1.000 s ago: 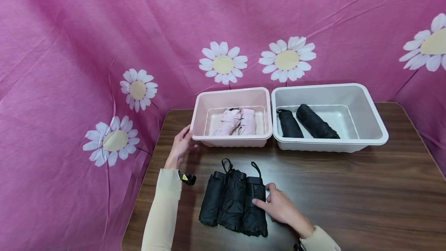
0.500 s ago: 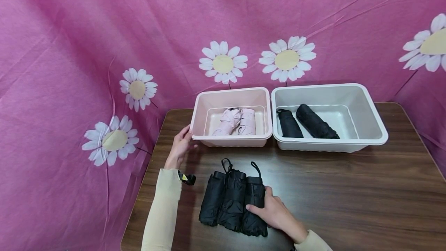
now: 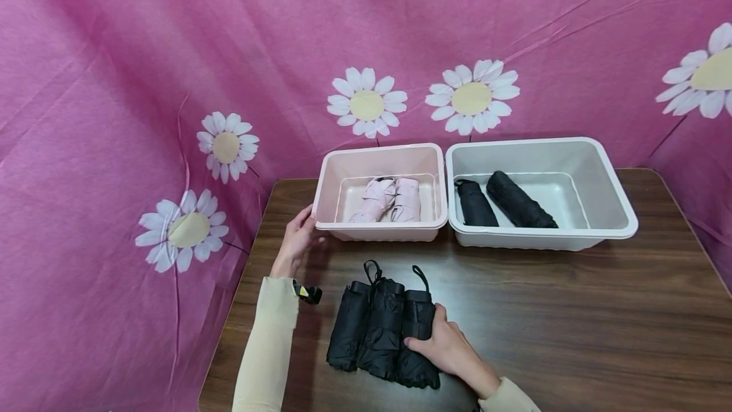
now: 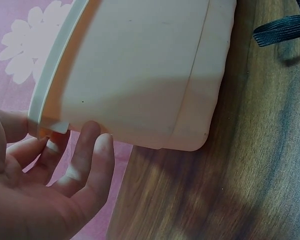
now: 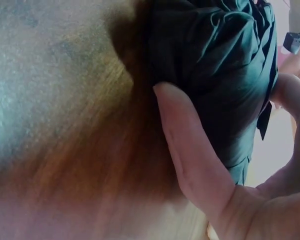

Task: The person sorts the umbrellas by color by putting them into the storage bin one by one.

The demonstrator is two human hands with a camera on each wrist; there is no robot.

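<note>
Three black folded umbrellas lie side by side on the table in the head view. My right hand [image 3: 452, 347] grips the rightmost umbrella [image 3: 419, 320], thumb across its top and fingers along its right side; the right wrist view shows its dark cloth [image 5: 215, 75] between thumb and finger. To its left lie the middle umbrella [image 3: 382, 329] and the left umbrella [image 3: 349, 326], wrist loops pointing away from me. At the front left corner of the pink bin [image 3: 380, 234], my left hand [image 3: 295, 243] pinches the rim [image 4: 55, 65] between thumb and fingers.
Two pale pink folded umbrellas [image 3: 407, 201] lie in the pink bin. A white bin [image 3: 543, 240] stands right beside it, with two black folded umbrellas [image 3: 519, 201] inside. A pink flowered cloth [image 3: 286, 49] hangs behind the wooden table [image 3: 572, 310].
My right hand has shifted slightly left and closed on the rightmost umbrella, its thumb now farther across the top. My left hand and the bins have stayed put.
</note>
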